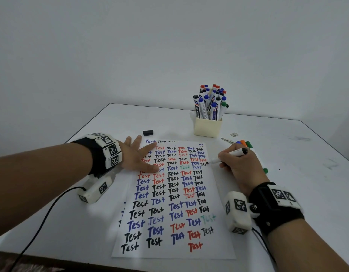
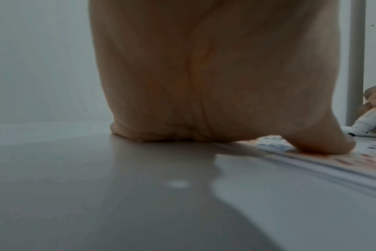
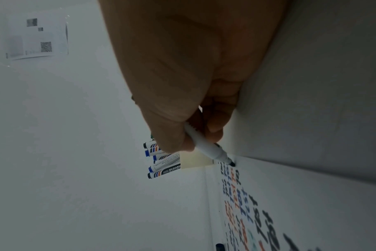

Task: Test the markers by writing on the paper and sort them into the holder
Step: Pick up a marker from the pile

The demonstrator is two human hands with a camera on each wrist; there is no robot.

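Observation:
A white paper [image 1: 175, 250] covered in rows of the word "Test" in black, blue, red and green lies on the table. My left hand [image 1: 138, 156] presses flat on its upper left part, fingers spread. My right hand [image 1: 238, 161] grips an uncapped black marker [image 1: 226, 155] like a pen, its tip on the paper's right edge beside a small black "Test". The tip also shows in the right wrist view on the paper [image 3: 290, 195], marker [image 3: 210, 149] between thumb and fingers. A cream holder [image 1: 208, 127] full of several capped markers stands behind the paper.
A black marker cap [image 1: 148, 132] lies beyond the paper's top left corner. Several loose markers [image 1: 248, 144] with blue, orange and green caps lie behind my right hand. A small scrap [image 1: 234, 134] lies right of the holder. A cable [image 1: 42, 222] runs from my left wrist.

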